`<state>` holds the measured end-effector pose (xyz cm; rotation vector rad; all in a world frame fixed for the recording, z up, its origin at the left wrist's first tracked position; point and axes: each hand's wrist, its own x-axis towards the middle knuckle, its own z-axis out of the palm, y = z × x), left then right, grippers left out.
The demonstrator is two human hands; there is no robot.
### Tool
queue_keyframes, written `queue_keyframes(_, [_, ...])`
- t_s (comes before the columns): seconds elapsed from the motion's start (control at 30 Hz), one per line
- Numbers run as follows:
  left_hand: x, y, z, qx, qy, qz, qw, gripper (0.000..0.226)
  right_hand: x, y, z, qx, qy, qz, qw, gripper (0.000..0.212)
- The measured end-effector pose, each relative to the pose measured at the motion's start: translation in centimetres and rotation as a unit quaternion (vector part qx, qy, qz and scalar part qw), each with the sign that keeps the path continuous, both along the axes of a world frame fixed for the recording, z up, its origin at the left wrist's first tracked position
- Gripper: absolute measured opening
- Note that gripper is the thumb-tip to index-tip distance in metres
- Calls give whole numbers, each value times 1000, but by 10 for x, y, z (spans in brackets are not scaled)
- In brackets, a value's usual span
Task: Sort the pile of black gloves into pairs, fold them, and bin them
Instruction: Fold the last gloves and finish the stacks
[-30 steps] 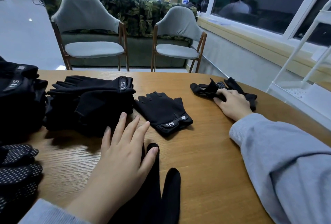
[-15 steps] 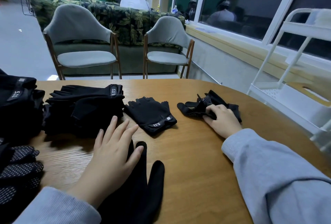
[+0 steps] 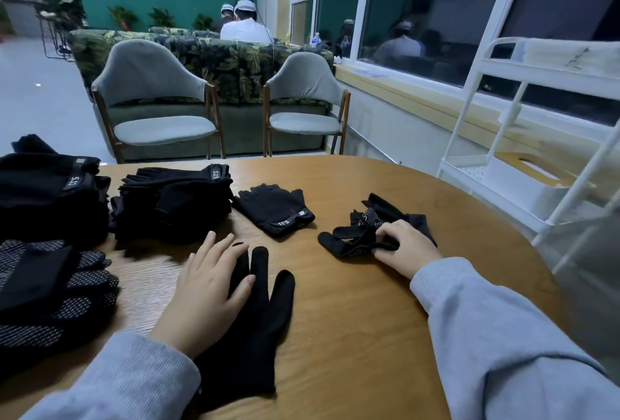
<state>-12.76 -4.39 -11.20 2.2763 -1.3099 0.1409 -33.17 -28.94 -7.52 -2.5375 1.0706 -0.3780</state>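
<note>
My left hand (image 3: pixel 206 288) lies flat with straight fingers on a plain black full-finger glove (image 3: pixel 255 329) spread on the wooden table (image 3: pixel 352 335). My right hand (image 3: pixel 407 250) grips a crumpled black glove with white grip dots (image 3: pixel 355 238) at the right of the table. A fingerless black glove with a logo strap (image 3: pixel 275 209) lies alone between them, further back. Stacks of black gloves sit to the left: one pile (image 3: pixel 174 201) at mid-left, a taller one (image 3: pixel 47 194) at the far left, and dotted gloves (image 3: pixel 50 288) at the near left.
A white wire-frame trolley (image 3: pixel 503 178) with tray shelves stands just off the table's right edge. Two grey chairs (image 3: pixel 157 107) face the table's far side, with a leaf-pattern sofa and seated people behind. A window wall runs along the right.
My right hand has dragged the dotted glove nearer and curled its fingers round it. My left hand has stayed flat on the plain glove. The camera has tilted up.
</note>
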Motion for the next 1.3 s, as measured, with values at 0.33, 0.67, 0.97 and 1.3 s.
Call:
queue_keyframes(0.33, [-34, 24, 4, 76, -25, -45, 996, 89, -29, 50, -1, 55, -120, -21, 991, 8])
queue_keyframes(0.67, [-36, 30, 4, 3, 9, -58, 998, 82, -16, 82, 12, -69, -284, 29, 956, 10])
queue_keyframes(0.97, [-44, 36, 13, -170, 123, -97, 973, 32, 19, 116, 42, -82, -322, 87, 939, 12])
queue_keyframes(1.3, [-44, 39, 12, -256, 108, -86, 957, 32, 52, 144, 41, -137, -321, 69, 934, 16])
